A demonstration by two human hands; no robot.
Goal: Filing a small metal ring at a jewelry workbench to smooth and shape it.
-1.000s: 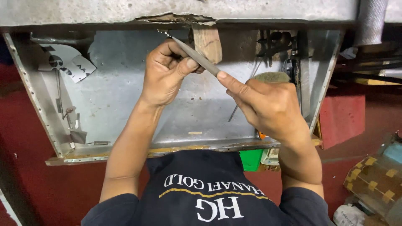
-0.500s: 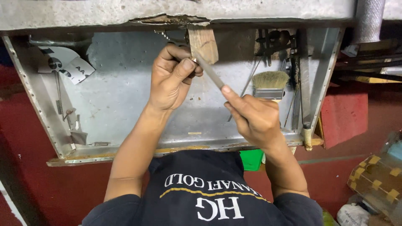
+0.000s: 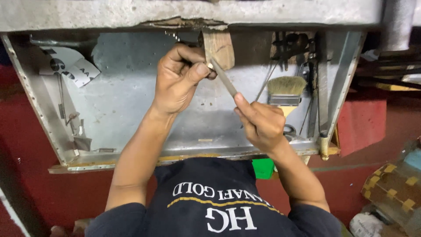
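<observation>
Filing a small piece held against the wooden peg.
The left hand (image 3: 177, 81) pinches something tiny, hidden under its fingertips, at the wooden block (image 3: 218, 47) in the upper centre; the right hand (image 3: 262, 125) grips a slim metal file (image 3: 223, 78) laid across it. The stroke probably calls for steady, light pressure. A brush (image 3: 286, 90) stands right of it in the metal tray (image 3: 131, 96).

I'm at a small craft workshop bench: a metal catch tray (image 3: 131, 101) fills the frame's middle, a wooden bench peg (image 3: 218, 47) top centre, a brush (image 3: 286, 90) and hanging tools (image 3: 291, 46) upper right.
</observation>
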